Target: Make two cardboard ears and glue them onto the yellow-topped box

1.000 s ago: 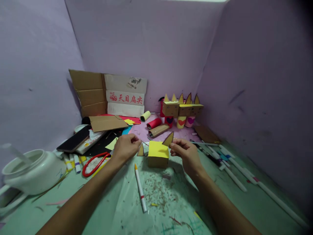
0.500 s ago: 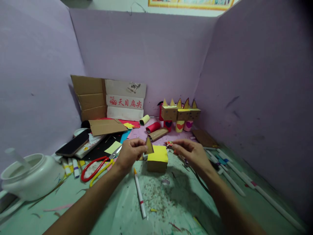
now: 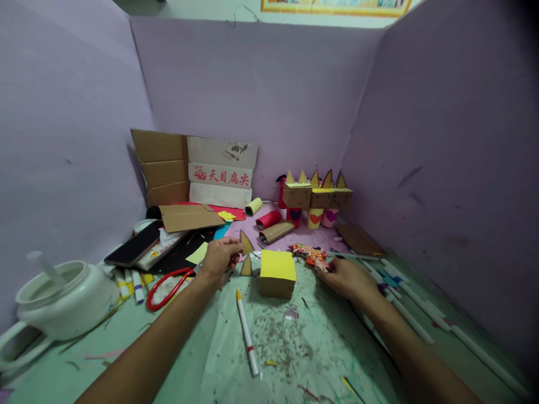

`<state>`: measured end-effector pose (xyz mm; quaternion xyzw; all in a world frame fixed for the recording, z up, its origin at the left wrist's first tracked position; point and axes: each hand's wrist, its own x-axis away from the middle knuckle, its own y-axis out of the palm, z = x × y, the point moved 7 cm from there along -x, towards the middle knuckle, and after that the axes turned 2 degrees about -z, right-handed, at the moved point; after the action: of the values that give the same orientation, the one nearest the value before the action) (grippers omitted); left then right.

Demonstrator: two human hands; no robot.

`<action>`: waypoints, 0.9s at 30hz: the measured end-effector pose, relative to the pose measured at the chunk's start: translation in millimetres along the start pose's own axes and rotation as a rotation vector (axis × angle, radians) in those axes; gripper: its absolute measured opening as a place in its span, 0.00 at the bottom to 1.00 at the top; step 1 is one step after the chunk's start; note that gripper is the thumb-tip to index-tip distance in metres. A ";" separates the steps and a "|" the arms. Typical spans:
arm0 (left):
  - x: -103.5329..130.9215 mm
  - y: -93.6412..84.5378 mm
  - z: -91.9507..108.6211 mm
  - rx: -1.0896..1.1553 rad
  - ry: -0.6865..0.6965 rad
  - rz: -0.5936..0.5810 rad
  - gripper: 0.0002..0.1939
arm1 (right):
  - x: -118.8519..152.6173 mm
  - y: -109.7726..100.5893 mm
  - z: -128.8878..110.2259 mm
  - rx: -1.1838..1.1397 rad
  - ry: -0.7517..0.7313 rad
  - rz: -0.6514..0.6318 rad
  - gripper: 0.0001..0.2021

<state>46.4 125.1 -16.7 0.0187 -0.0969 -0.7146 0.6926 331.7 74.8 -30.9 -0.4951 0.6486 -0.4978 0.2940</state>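
Observation:
Between the fingertips of my left hand (image 3: 222, 259) is a pointed cardboard piece (image 3: 246, 243), held up above the table. A second pointed cardboard piece (image 3: 246, 266) stands just below it, beside the box. Right of these sits a small cardboard box (image 3: 278, 274) with a yellow top, touched by neither hand. My right hand (image 3: 347, 276) is closed on the near end of a glue gun (image 3: 310, 255) with a bright floral pattern, low over the table. A dark cord runs beneath the right forearm. A white marker (image 3: 246, 332) with an orange tip lies in front of the box.
Finished box-headed figures (image 3: 316, 199) with pointed ears stand at the back. Red-handled scissors (image 3: 167, 289), a white teapot (image 3: 63, 297) and a phone (image 3: 133, 244) are on the left. Paper rolls (image 3: 269, 219) lie behind the box. White tubes (image 3: 425, 308) line the right side.
My right hand has moved right and lower with the glue gun, which now shows its patterned body. My left hand has shifted away from the box with the cardboard piece, uncovering the second one.

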 end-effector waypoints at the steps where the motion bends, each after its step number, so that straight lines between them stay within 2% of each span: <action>1: -0.4 -0.4 -0.5 0.001 -0.003 0.001 0.09 | -3.4 0.2 3.8 -0.069 0.001 -0.010 0.17; 7: 1.1 8.5 -4.7 0.029 0.013 -0.069 0.10 | -10.0 -3.8 18.1 -0.373 -0.005 0.038 0.12; 11: 3.1 17.8 -9.4 0.022 0.024 -0.140 0.11 | -0.2 -4.1 14.2 -0.670 -0.035 0.058 0.09; 18: 5.9 22.1 -8.4 0.059 0.009 -0.182 0.14 | 16.6 -6.8 3.7 -1.142 -0.085 0.068 0.13; 20: 7.3 23.8 -7.6 0.058 0.008 -0.187 0.14 | 22.4 -8.9 -5.0 -1.314 -0.145 0.011 0.15; 24: 8.2 26.4 -7.3 0.081 0.025 -0.188 0.13 | 28.0 -3.0 -23.5 -1.595 -0.190 -0.198 0.16; 27: 10.3 29.7 -10.0 0.105 0.022 -0.203 0.11 | 26.7 0.2 -29.8 -1.613 -0.223 -0.200 0.15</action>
<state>76.9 113.2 -20.6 0.0724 -0.1242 -0.7747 0.6157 296.6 60.4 -18.2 -0.6564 0.7269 0.1496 -0.1355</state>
